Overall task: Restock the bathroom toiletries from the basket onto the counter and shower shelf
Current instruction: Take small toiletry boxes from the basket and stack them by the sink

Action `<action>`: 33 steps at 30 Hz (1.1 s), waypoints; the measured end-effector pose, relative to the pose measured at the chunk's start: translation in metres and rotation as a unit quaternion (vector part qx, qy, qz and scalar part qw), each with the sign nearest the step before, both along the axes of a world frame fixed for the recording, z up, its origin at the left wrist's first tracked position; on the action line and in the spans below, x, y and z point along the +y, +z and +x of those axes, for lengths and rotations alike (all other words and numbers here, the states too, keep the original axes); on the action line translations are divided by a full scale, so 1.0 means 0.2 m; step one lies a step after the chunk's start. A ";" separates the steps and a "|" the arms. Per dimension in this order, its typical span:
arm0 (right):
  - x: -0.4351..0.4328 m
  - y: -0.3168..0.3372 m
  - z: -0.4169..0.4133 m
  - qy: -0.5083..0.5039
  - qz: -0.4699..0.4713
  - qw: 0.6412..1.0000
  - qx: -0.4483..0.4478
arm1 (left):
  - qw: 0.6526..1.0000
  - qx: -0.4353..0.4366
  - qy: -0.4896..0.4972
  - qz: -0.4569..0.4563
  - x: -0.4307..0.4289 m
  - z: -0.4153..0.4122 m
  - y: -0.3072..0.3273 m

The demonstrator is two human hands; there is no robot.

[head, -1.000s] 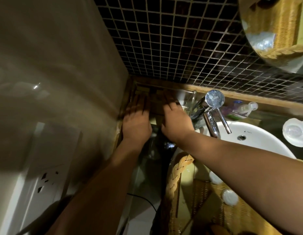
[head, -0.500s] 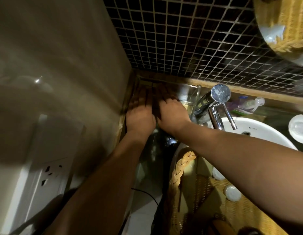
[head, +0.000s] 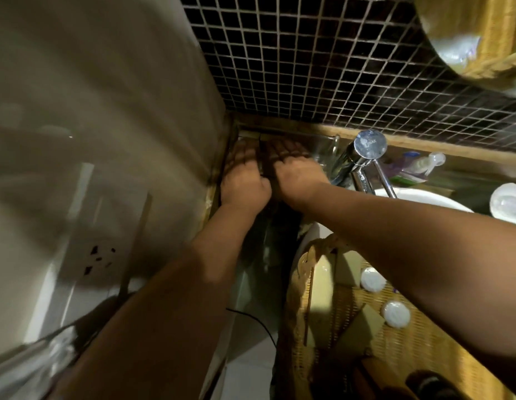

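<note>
I judge the task is not far along. The basket (head: pixel 305 261) sits near me on the right, on the edge of the sink (head: pixel 424 202), and it holds two round white pieces (head: pixel 372 280) and some pale flat packets (head: pixel 363 319). There may be more in it, but my right forearm covers part of it. A few small bottles (head: pixel 424 163) lie at the back of the counter (head: pixel 467 183), just behind the tap (head: pixel 366 145). I cannot tell if they belong to this restock. The shower shelf is not in view, so I think that part is all to do.

My left hand (head: pixel 245 183) and right hand (head: pixel 298 179) are side by side, almost touching, in the dark back corner of the counter to the left of the tap. My fingers (head: pixel 290 153) look stretched out and flat, not curled, and they press down on something dark there. The shadow is heavy and the picture is blurred, so I cannot tell what lies under them, or if it is one of the toiletries.

The things in the basket are well apart from my fingers, under my right forearm and closer to my body. To take the next one, I think I must pull a hand back from the corner and reach down into the basket.
</note>
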State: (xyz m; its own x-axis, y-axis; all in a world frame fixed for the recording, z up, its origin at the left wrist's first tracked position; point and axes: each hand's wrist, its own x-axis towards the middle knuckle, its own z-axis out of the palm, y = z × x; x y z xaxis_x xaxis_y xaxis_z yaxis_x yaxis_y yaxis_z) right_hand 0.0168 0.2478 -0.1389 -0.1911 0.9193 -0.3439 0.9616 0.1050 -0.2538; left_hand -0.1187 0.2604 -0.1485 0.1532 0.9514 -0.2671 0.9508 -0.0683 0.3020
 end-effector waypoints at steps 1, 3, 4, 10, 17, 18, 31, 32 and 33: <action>-0.01 0.03 0.00 0.003 0.006 1.000 -0.003 | 1.000 -0.009 0.011 -0.014 0.00 0.01 0.04; -0.04 0.09 0.02 0.006 0.014 1.000 -0.004 | 0.999 -0.024 0.021 -0.019 0.00 0.04 0.14; -0.06 0.12 0.02 0.003 0.012 1.000 -0.002 | 0.999 -0.038 0.024 -0.012 -0.02 0.06 0.19; -0.36 0.36 0.14 -0.038 -0.025 0.997 0.064 | 0.995 -0.057 -0.046 0.064 -0.27 0.16 0.50; -0.80 0.49 0.39 0.014 0.019 0.991 0.132 | 0.965 -0.042 -0.175 0.188 -0.79 0.30 0.63; -0.87 0.48 0.44 0.022 0.028 0.992 0.121 | 0.965 -0.048 -0.184 0.182 -0.86 0.33 0.61; -1.43 0.10 0.66 0.070 -0.084 0.994 -0.025 | 0.972 0.137 -0.189 -0.034 -1.27 0.53 0.11; -1.44 0.10 0.66 0.068 -0.076 0.994 -0.030 | 0.973 0.133 -0.188 -0.025 -1.28 0.54 0.10; -1.44 0.09 0.66 0.068 -0.067 0.995 -0.037 | 0.974 0.124 -0.192 -0.012 -1.28 0.54 0.09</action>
State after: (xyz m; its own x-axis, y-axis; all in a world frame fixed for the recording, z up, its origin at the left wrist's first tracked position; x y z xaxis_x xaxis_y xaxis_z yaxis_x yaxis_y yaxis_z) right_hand 0.1497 -0.0411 -0.1204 -0.2799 0.8317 -0.4796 0.9574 0.2049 -0.2033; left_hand -0.0104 0.0041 -0.1307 0.4237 0.8301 -0.3625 0.9009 -0.4279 0.0730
